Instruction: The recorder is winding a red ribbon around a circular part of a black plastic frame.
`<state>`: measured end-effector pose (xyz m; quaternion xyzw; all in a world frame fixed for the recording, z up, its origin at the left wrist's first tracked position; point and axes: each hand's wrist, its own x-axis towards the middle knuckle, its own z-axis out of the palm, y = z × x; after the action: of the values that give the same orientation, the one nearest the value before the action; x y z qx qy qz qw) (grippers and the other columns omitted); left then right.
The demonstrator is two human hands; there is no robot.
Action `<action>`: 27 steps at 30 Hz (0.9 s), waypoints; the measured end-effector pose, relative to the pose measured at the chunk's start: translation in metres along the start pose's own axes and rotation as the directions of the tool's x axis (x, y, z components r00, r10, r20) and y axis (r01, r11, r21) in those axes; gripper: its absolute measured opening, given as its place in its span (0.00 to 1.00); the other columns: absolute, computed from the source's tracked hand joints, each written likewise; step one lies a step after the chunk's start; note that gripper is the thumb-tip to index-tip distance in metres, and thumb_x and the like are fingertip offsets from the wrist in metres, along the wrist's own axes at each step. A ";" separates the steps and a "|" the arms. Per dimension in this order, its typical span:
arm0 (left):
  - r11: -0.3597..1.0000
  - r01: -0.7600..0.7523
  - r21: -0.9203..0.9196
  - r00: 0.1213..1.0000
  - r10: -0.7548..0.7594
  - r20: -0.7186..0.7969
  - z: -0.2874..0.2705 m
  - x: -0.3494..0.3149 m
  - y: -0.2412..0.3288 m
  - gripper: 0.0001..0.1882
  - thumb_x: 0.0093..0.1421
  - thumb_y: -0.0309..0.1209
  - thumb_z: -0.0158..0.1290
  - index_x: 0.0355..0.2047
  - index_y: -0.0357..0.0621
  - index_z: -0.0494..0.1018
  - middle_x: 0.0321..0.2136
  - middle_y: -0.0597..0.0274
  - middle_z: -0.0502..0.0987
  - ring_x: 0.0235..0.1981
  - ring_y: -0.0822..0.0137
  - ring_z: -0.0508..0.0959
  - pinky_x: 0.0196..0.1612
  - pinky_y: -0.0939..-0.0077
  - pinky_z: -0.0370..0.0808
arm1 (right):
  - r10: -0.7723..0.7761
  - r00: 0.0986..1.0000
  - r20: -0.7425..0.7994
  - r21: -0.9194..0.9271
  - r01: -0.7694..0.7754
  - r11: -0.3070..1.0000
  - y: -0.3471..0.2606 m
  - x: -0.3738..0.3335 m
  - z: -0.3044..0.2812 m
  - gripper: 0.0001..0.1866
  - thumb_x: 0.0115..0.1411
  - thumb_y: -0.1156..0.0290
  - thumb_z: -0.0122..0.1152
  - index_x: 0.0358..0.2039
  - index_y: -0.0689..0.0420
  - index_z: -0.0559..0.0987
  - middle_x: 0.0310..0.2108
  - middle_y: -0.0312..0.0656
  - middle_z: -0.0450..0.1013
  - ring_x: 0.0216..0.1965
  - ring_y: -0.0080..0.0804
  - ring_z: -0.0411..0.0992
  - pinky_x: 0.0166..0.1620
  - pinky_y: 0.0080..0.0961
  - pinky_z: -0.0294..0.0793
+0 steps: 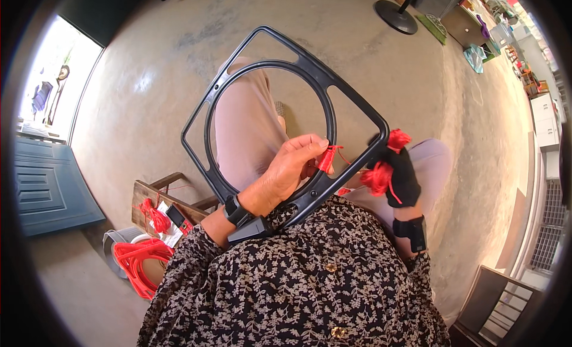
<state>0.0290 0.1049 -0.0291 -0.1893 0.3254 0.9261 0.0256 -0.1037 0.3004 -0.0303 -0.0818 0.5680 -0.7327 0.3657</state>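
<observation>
A black frame (351, 92) with a round ring inside it rests tilted on my lap. Bright red cord (326, 160) is wound round a short stretch of the ring on its right side. My bare left hand (292, 163) reaches across the ring, thumb and forefinger pinched at this winding. Its other fingers are partly hidden behind. My right hand (405, 179), in a black glove, is closed round a loose bundle of red cord (376, 179) just outside the frame's right bar. A thin strand runs from the bundle towards the ring.
At my left, a wooden stool (145, 207) bears a red cord hank (154, 216) and a small dark device (177, 216). Red-wrapped frames (134, 260) lie on a grey bucket (111, 244) beside it. A round black stand base (395, 16) is on the floor ahead.
</observation>
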 end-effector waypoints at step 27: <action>0.999 0.027 0.018 0.999 -0.027 0.027 -0.003 -0.001 0.000 0.07 0.62 0.30 0.49 0.29 0.41 0.71 0.21 0.63 0.75 0.22 0.74 0.76 0.27 0.83 0.75 | 0.138 0.986 0.090 0.123 -0.149 0.981 0.018 0.020 0.009 0.18 0.58 0.64 0.55 0.45 0.63 0.72 0.32 0.39 0.75 0.32 0.25 0.73 0.38 0.20 0.72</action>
<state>0.0307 0.1032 -0.0311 -0.1810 0.3305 0.9252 0.0443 -0.1052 0.2792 -0.0493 -0.0464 0.5083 -0.7359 0.4448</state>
